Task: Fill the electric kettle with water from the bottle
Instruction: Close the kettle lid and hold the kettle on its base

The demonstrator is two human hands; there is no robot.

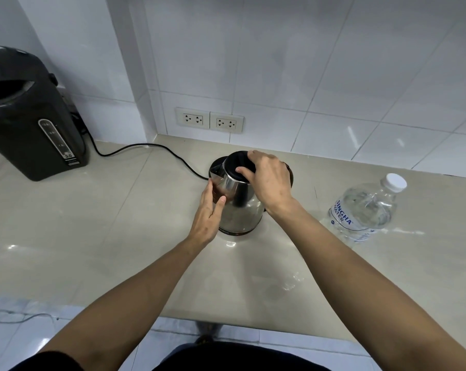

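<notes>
A stainless steel electric kettle [240,210] with a black lid [236,163] stands on the beige countertop [92,223], its spout pointing left. My left hand [209,212] rests flat against the kettle's left side, fingers straight. From above, my right hand [269,179] covers the lid with its fingers curled over the lid's rim. A clear plastic water bottle [365,210] with a white cap [395,182] stands capped to the right of the kettle, apart from both hands.
A large black hot-water dispenser [31,116] stands at the far left. A black cord [151,151] runs across the counter to the kettle's base. Two wall sockets [209,120] sit in the tiled wall behind. The counter's front edge is near my body.
</notes>
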